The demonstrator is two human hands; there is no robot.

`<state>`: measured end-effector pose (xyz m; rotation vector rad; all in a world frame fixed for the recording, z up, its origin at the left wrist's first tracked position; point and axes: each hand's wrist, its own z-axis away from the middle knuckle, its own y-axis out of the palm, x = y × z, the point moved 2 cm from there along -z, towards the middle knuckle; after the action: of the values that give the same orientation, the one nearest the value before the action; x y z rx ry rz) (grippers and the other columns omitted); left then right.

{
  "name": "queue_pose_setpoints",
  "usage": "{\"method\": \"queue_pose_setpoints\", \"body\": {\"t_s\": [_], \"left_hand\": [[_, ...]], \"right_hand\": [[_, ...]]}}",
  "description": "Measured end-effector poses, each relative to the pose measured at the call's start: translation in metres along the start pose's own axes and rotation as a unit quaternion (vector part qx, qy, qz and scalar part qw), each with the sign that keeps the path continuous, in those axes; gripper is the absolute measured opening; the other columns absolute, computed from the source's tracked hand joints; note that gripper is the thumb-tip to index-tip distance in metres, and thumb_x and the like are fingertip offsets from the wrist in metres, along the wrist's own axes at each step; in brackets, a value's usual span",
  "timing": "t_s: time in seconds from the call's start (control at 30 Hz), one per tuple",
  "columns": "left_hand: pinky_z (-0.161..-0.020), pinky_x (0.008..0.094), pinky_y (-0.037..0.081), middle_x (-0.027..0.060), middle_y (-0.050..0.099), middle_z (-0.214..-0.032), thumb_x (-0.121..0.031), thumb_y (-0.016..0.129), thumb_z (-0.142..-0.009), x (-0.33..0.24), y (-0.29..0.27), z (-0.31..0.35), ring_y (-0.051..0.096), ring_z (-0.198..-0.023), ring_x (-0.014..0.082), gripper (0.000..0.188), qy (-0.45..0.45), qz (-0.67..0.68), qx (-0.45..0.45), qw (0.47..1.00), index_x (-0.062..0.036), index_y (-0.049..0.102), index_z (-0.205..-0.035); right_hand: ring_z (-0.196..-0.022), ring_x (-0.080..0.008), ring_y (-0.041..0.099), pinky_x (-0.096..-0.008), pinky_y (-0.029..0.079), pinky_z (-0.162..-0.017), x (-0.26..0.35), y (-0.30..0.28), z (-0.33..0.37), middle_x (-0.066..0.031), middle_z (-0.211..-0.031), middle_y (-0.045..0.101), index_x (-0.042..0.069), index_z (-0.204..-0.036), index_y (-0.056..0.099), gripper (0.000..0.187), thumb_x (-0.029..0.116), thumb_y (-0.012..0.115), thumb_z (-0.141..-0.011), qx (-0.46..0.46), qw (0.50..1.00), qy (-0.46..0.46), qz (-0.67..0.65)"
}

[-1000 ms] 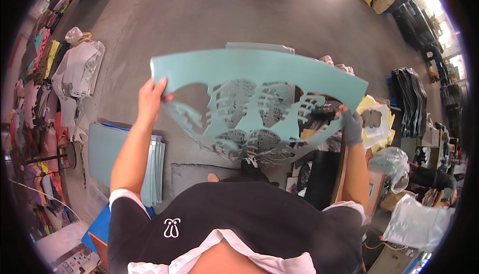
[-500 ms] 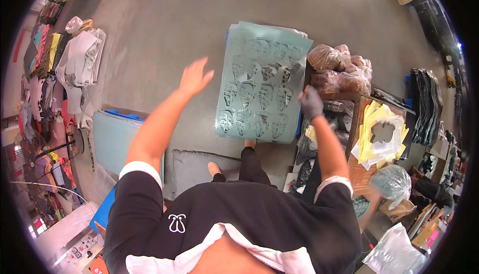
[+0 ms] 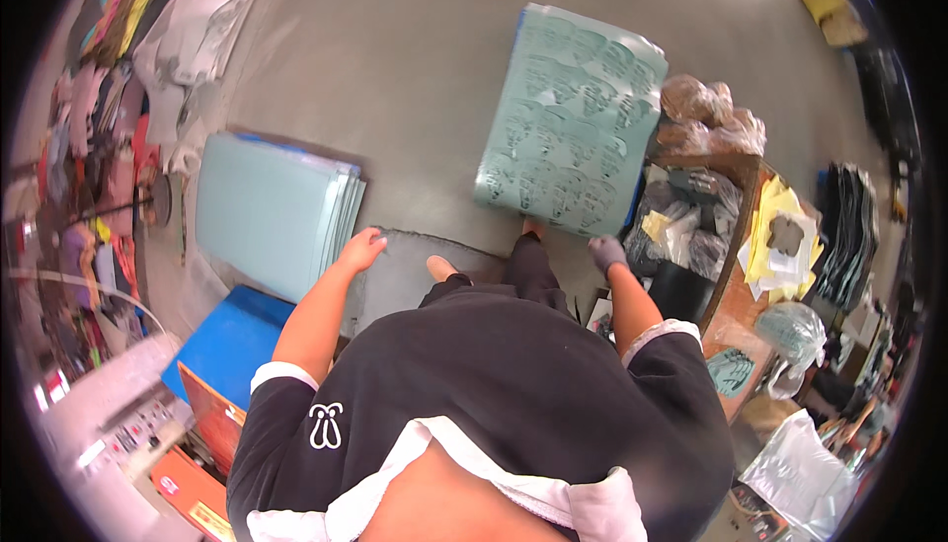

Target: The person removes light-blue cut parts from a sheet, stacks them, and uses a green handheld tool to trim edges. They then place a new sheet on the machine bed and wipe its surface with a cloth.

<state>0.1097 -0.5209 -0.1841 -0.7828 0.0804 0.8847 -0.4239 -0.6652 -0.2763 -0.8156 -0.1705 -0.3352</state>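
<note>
My bare left hand (image 3: 364, 248) hangs low beside the right edge of a stack of smooth pale green sheets (image 3: 267, 208). Its fingers are loosely bent, the thumb stands apart, and nothing shows in it. My right hand (image 3: 606, 255), in a dark grey glove with bare fingertips, is drawn in with its fingers curled, and I see nothing held there. Just beyond it lies a pile of green sheets with rows of cut shapes (image 3: 568, 127); a small gap seems to part hand and pile.
A wooden bench (image 3: 743, 290) on the right carries yellow and white papers (image 3: 782, 246). Clear bags of brown pieces (image 3: 706, 113) lie behind a bin of wrapped scraps (image 3: 691, 221). A blue box (image 3: 229, 340) stands at lower left. Hanging materials (image 3: 193, 38) line the far left.
Both hands have come back toward my body; the left was stretched forward with spread fingers, and the right was at the cut sheets' right edge. The whole view has turned and shifted.
</note>
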Motion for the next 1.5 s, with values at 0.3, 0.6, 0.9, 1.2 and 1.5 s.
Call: {"method": "queue_pose_setpoints", "body": {"t_s": [0.3, 0.6, 0.9, 1.2, 1.5], "left_hand": [[-0.070, 0.0306, 0.048, 0.0059, 0.062, -0.095, -0.032, 0.058, -0.087, 0.163, 0.018, 0.130, 0.057, -0.073, 0.0128, 0.034, -0.072, 0.353, -0.123, 0.925, -0.0042, 0.058, -0.107], [-0.071, 0.0302, 0.048, 0.0064, 0.063, -0.099, -0.028, 0.061, -0.085, 0.254, 0.021, 0.161, 0.059, -0.079, 0.0145, 0.035, -0.139, 0.557, -0.256, 0.778, -0.0052, 0.058, -0.111], [-0.073, 0.0281, 0.046, 0.0044, 0.063, -0.094, -0.021, 0.060, -0.087, 0.358, -0.098, 0.181, 0.057, -0.079, 0.0139, 0.027, -0.212, 0.656, -0.414, 0.595, -0.0054, 0.059, -0.108], [-0.082, 0.0425, 0.044, 0.0164, 0.059, -0.094, -0.017, 0.045, -0.086, 0.402, -0.174, -0.095, 0.056, -0.089, 0.0309, 0.018, -0.270, 0.526, -0.340, 0.731, -0.0036, 0.057, -0.090], [-0.087, 0.0415, 0.046, 0.0190, 0.060, -0.107, -0.036, 0.057, -0.084, 0.355, -0.180, -0.066, 0.057, -0.100, 0.0341, 0.039, -0.319, 0.509, -0.235, 0.764, -0.0050, 0.058, -0.108]], "right_hand": [[-0.068, -0.0213, 0.058, -0.0325, 0.044, -0.064, 0.241, 0.062, 0.020, -0.0097, -0.071, 0.060, 0.001, -0.080, 0.060, 0.031, 0.031, 0.055, -0.081, 0.057, 0.968, -0.238, 0.045], [-0.063, -0.0202, 0.057, -0.0341, 0.046, -0.063, 0.470, 0.127, 0.046, -0.0121, -0.072, 0.061, 0.002, -0.083, 0.061, 0.031, 0.033, 0.057, -0.081, 0.171, 0.866, -0.415, 0.222], [-0.071, -0.0252, 0.060, -0.0365, 0.048, -0.068, 0.735, 0.177, -0.050, -0.0132, -0.075, 0.062, 0.002, -0.083, 0.063, 0.034, 0.034, 0.054, -0.082, 0.207, 0.823, -0.418, 0.324], [-0.098, -0.0335, 0.060, -0.0390, 0.046, -0.082, 1.090, 0.280, -0.166, -0.0195, -0.103, 0.062, 0.001, -0.100, 0.064, 0.036, 0.032, 0.054, -0.083, 0.163, 0.837, -0.387, 0.350], [-0.106, -0.0357, 0.056, -0.0414, 0.044, -0.089, 1.165, 0.350, -0.181, -0.0215, -0.109, 0.061, 0.003, -0.106, 0.062, 0.039, 0.030, 0.052, -0.080, 0.273, 0.723, -0.418, 0.477]]}}
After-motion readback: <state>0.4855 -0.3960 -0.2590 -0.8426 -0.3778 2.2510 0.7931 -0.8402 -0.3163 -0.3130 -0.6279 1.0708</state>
